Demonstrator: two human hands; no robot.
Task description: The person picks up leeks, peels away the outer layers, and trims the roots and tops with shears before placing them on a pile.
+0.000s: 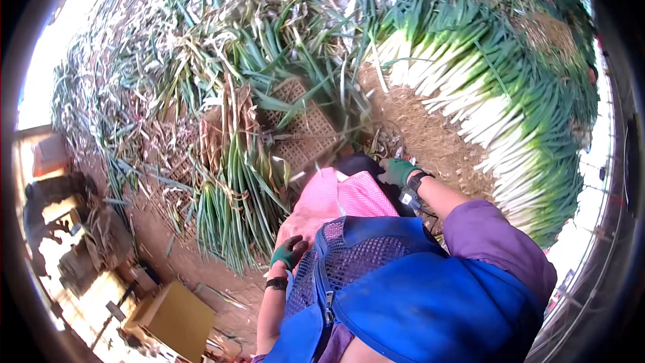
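Observation:
My left hand [290, 253], in a green glove with dark finger parts, is beside the pink checked cloth [336, 200] over my lap. Its fingers are apart, and I see nothing held in them. My right hand [398, 171], also green-gloved, is at the dark-clothed knee [359, 165]. Its fingers look curled, but whatever is under them is hidden. Just below that wrist is a small grey object [410, 198] that I cannot identify. In front of my left side lies a bundle of green onions [238, 208], roots and dry leaves turned away from me.
Long rows of trimmed green onions [484, 107] curve along the right, white stalks inward, beside bare straw-covered ground [430, 124]. A tan plastic crate [306, 138] sits ahead amid leaf scraps [168, 47]. A cardboard box [176, 319] stands at lower left.

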